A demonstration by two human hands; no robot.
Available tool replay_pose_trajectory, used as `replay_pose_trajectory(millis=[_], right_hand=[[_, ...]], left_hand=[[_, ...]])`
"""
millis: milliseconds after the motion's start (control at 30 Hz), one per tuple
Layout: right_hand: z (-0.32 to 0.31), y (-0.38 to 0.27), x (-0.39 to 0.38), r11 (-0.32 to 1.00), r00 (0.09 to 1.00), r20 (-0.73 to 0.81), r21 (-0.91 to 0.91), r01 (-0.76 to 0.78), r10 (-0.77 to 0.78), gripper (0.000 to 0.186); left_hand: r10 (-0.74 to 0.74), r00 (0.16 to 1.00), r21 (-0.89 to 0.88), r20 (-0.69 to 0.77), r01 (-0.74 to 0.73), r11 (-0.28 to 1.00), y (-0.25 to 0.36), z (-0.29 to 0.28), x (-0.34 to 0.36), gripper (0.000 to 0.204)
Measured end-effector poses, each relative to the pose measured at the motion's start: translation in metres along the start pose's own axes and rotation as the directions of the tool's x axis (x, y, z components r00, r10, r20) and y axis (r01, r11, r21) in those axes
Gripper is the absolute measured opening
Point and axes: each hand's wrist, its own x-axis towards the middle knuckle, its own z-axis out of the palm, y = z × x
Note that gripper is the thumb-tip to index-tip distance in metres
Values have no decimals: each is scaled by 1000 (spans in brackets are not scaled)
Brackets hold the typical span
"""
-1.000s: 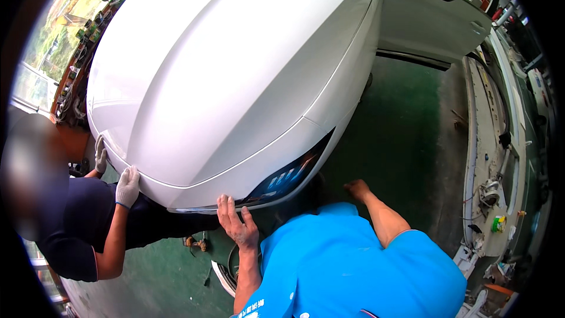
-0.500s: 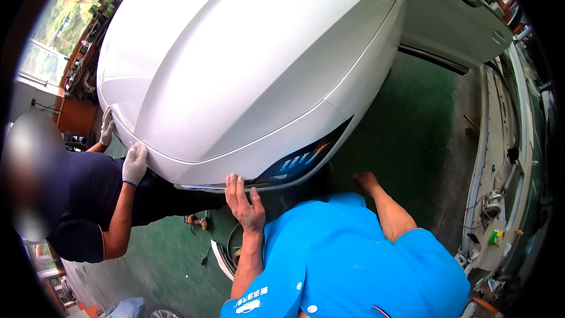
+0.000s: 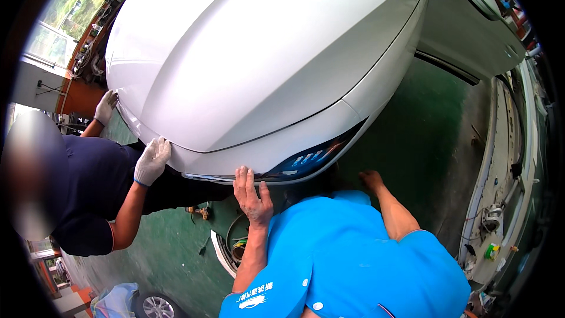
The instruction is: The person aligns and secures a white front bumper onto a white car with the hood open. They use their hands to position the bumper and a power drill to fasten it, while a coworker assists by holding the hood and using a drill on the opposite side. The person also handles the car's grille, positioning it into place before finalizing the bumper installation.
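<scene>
A white car front fills the upper middle, with its bonnet (image 3: 253,59), its front bumper (image 3: 226,162) and a dark headlight (image 3: 312,159). My left hand (image 3: 253,200) lies with fingers stretched out against the bumper's upper front edge beside the headlight. Past the car's corner, my right hand (image 3: 371,181) is held low over the green floor, apart from the bodywork; its fingers are too dark to make out. On the left, a co-worker has one white-gloved hand (image 3: 153,162) at the bumper and the other gloved hand (image 3: 106,107) by the car's far edge.
An open car door (image 3: 471,41) juts out at the upper right. Below it stands a pale vehicle sill (image 3: 491,159) with parts on it. A cordless drill (image 3: 203,212) and a curved white strip (image 3: 222,253) lie on the floor; a wheel (image 3: 158,306) is at the bottom left.
The view has shifted, so the car sits further right. The co-worker's nearer gloved hand has turned and shifted on the bumper edge. My left hand stays against the bumper.
</scene>
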Motion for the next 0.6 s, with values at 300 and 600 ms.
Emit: replay_pose_trajectory(millis=[300, 600], right_hand=[[-2, 4, 16, 973, 997, -4, -220, 75, -78, 43], [-51, -112, -40, 947, 928, -187, -41, 320, -321, 37]], left_hand=[[-15, 1000, -10, 1, 15, 1000, 5, 0, 3, 50], [-21, 999, -24, -30, 21, 1000, 9, -12, 11, 43]])
